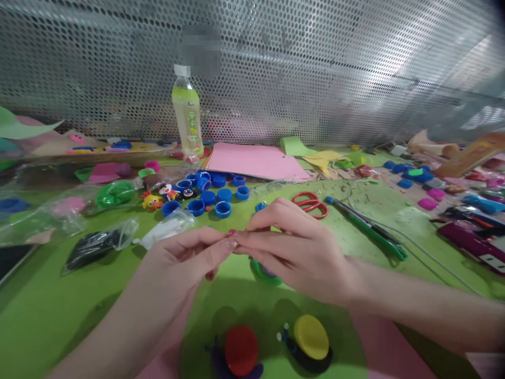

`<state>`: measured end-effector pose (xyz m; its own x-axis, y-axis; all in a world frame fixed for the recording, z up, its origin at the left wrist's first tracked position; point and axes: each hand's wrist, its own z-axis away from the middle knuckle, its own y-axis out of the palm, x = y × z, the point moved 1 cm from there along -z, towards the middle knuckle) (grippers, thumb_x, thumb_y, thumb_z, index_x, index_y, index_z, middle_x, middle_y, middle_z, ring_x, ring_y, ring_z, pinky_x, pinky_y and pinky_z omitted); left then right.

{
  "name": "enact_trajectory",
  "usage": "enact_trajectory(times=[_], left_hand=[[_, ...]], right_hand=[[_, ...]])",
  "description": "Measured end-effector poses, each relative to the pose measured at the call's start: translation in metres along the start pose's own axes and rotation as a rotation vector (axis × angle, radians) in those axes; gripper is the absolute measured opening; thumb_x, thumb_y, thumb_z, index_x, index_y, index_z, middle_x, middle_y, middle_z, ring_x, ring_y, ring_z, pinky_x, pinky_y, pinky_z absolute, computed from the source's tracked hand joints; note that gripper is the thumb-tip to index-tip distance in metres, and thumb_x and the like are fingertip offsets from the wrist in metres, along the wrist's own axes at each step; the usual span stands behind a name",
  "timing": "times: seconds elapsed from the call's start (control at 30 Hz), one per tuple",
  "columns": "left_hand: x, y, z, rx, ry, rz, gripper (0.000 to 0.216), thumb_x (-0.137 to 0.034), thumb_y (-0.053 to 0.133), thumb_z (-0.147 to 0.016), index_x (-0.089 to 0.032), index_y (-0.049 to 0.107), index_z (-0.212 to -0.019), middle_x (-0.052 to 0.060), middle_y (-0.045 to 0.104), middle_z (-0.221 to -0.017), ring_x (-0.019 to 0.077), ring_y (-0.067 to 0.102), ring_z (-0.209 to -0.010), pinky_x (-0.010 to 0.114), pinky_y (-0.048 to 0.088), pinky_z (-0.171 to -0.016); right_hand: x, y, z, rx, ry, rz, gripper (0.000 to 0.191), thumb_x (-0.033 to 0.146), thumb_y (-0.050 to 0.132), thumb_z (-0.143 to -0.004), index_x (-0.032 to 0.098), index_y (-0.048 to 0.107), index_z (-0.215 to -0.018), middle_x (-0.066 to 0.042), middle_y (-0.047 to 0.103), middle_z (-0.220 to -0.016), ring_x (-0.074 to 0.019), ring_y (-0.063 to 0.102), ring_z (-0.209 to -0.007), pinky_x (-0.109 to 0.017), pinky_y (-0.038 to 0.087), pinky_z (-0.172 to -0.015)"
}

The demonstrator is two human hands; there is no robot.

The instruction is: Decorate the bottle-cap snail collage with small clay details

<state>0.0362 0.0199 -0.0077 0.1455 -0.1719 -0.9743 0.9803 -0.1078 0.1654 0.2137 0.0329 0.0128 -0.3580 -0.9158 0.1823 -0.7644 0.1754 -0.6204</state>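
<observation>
My left hand (pixel 189 263) and my right hand (pixel 290 247) meet in the middle of the view, fingertips pinched together. Whatever lies between them is too small and covered to make out; a spot of red shows there. Partly hidden under my right hand is a green round piece (pixel 265 272) with some purple in it. Closer to me stand two snail-like clay figures: one has a red cap (pixel 241 350) on a purple body, the other a yellow cap (pixel 311 337) on a black body with white-tipped stalks.
Beyond my hands lie several blue bottle caps (pixel 208 198), small cartoon figures (pixel 169 191) and red-handled scissors (pixel 310 204). A drink bottle (pixel 187 118) stands near pink paper (pixel 256 160). Bagged black clay (pixel 98 245) is left; a green-handled tool (pixel 366 229) and a cable (pixel 414 237) are right.
</observation>
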Motion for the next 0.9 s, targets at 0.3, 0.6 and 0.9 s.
enact_trajectory(times=[0.3, 0.6, 0.9], left_hand=[[-0.0089, -0.0011, 0.0047, -0.016, 0.063, -0.061, 0.010, -0.029, 0.075, -0.073, -0.024, 0.070, -0.066, -0.006, 0.061, -0.063, 0.0100, 0.049, -0.063, 0.017, 0.042, -0.056], [-0.0015, -0.0046, 0.0022, -0.007, 0.040, -0.151, 0.010, -0.032, 0.070, -0.081, -0.023, 0.071, -0.077, -0.006, 0.061, -0.069, 0.0101, 0.045, -0.067, 0.019, 0.037, -0.059], [-0.0033, -0.0063, -0.0003, -0.065, 0.064, -0.192, 0.011, -0.031, 0.070, -0.079, -0.023, 0.069, -0.071, -0.006, 0.061, -0.064, 0.0100, 0.048, -0.062, 0.017, 0.039, -0.056]], right_hand=[[0.0015, -0.0013, -0.0010, -0.064, -0.022, -0.016, 0.012, 0.003, 0.062, -0.087, -0.001, 0.074, -0.089, -0.014, 0.066, -0.084, -0.0178, 0.059, -0.078, -0.031, 0.051, -0.071], [0.0021, 0.0034, 0.0020, 0.000, -0.001, 0.086, 0.020, 0.007, 0.057, -0.092, 0.000, 0.073, -0.102, -0.017, 0.068, -0.091, -0.0230, 0.064, -0.084, -0.036, 0.054, -0.073], [-0.0001, 0.0028, 0.0023, -0.022, -0.025, 0.144, 0.010, 0.009, 0.062, -0.090, 0.007, 0.072, -0.092, -0.012, 0.067, -0.088, -0.0197, 0.063, -0.083, -0.032, 0.053, -0.073]])
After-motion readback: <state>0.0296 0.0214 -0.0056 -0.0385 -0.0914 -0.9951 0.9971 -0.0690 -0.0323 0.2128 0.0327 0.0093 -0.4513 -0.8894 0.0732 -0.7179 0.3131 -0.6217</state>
